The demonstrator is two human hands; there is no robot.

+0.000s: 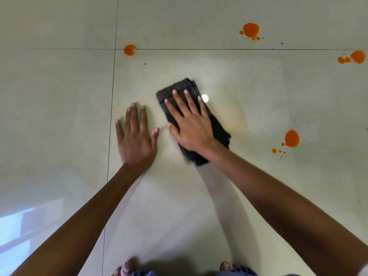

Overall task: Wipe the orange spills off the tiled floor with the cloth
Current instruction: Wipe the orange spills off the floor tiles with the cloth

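Head view: my right hand (192,126) presses fingers flat on the cloth (219,130); nearest spill (292,138) lies right; left hand (136,139) splayed, empty

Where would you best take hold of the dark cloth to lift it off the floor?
Probably its far end: the cloth lies folded flat on the tiles, with the right hand pressing its middle, while that far edge beyond the fingertips is bare. Pinch there from above.

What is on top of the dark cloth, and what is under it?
The right hand lies flat on the dark cloth. The tiled floor beneath it is covered; any spill there cannot be seen.
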